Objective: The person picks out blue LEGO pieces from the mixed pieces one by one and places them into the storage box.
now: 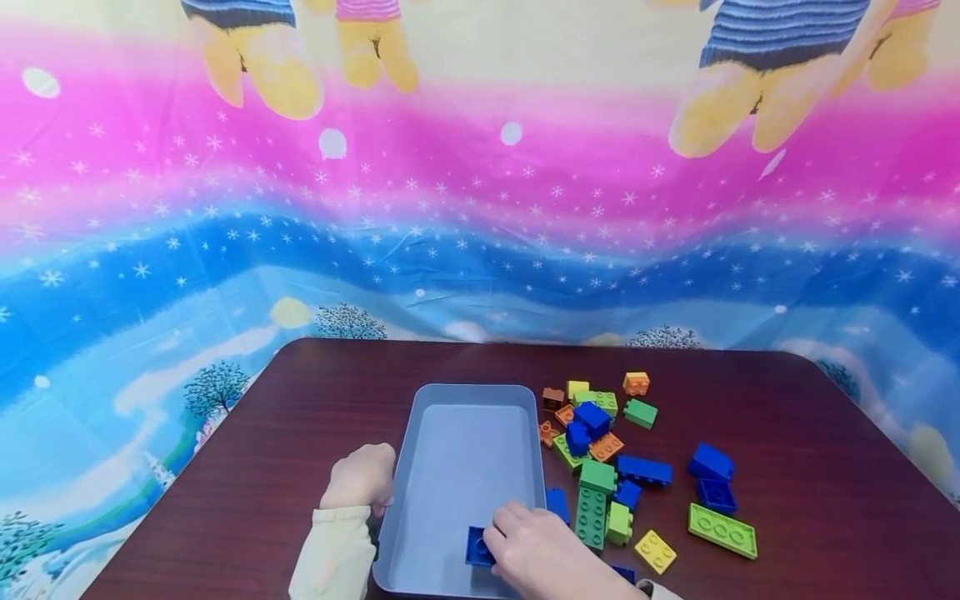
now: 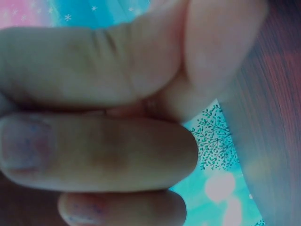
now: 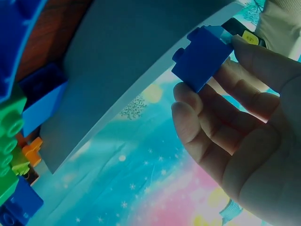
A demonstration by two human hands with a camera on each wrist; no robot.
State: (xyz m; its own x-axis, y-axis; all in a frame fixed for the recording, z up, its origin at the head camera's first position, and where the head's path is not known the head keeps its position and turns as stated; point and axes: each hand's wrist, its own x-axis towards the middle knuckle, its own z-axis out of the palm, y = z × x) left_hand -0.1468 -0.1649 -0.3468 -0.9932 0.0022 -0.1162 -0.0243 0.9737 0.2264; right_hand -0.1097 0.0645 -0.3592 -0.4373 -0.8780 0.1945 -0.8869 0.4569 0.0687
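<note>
My right hand [image 1: 542, 546] pinches a blue toy building brick [image 1: 477, 547] between thumb and fingers over the near part of a grey tray [image 1: 463, 467]. In the right wrist view, studs of that blue brick [image 3: 200, 61] face away from the palm. Beside the tray's left wall is my left hand [image 1: 360, 477], its fingers curled inward. The left wrist view shows those bent fingers [image 2: 108, 150] close up, with no object visible in them. Whether the left hand touches the tray I cannot tell.
Several loose bricks lie right of the tray, among them a tall green brick [image 1: 591, 517], a long blue brick [image 1: 645, 471], a yellow plate [image 1: 656, 552] and a lime plate [image 1: 722, 530]. A printed curtain [image 1: 480, 208] hangs behind the dark wooden table [image 1: 300, 400].
</note>
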